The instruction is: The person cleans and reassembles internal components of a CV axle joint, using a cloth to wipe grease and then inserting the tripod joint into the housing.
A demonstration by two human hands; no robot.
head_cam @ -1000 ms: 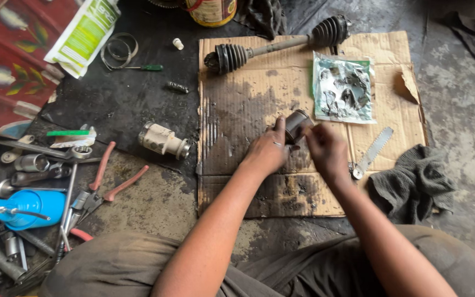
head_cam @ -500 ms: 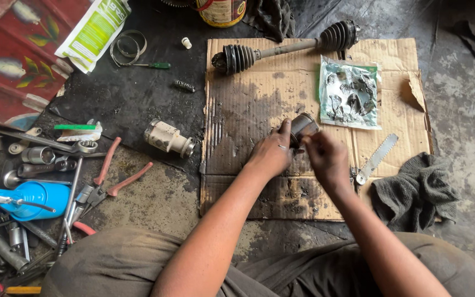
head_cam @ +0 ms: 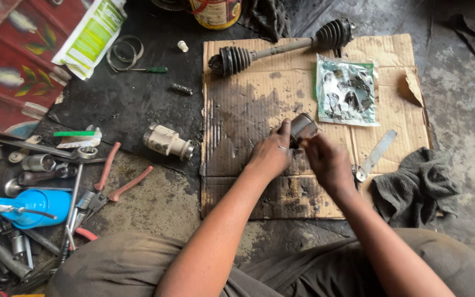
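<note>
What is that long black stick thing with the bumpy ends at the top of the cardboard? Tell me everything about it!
It is a long metal axle shaft with ribbed black rubber boots, one at each end, shaped like little accordions. The thin grey bar between them looks like bare steel, dull and greasy. It lies flat and slanted along the far edge of the stained brown cardboard sheet, its right end higher in the picture. The right boot sits just above a crumpled clear plastic bag. Neither hand touches it.

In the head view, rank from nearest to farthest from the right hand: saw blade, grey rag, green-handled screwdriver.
From the right hand:
1. Saw blade, just to its right on the cardboard.
2. Grey rag, further right, off the cardboard.
3. Green-handled screwdriver, far upper left on the dark floor.
</note>
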